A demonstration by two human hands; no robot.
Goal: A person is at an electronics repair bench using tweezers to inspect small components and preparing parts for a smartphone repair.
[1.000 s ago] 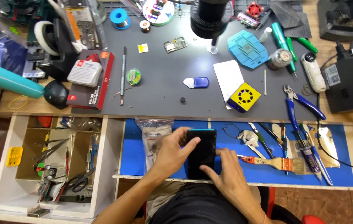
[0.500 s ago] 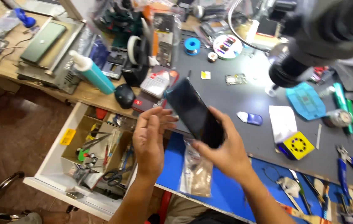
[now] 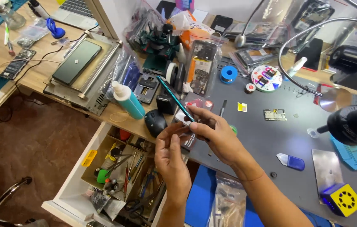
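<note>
My right hand [image 3: 218, 138] grips a dark smartphone [image 3: 174, 98] by its lower end. The phone is turned edge-on and points up and to the left, over the front of the grey work mat [image 3: 271, 138]. My left hand [image 3: 171, 157] comes up from below, its fingertips at the phone's bottom corner next to my right thumb. Both hands hover above the edge of the desk, right beside a black computer mouse [image 3: 155, 122].
An open white drawer [image 3: 77, 176] full of tweezers, pliers and scissors sits below my hands. A teal bottle [image 3: 127, 100], a flat metal machine [image 3: 82, 69] and a clamp fixture [image 3: 159, 50] stand at the left. A microscope head [image 3: 355, 122], yellow cube [image 3: 343, 201] and blue pry tool [image 3: 292, 161] lie right.
The phone went from lying flat on the blue mat to being lifted and turned edge-on. My view swung left toward the drawer and the left bench.
</note>
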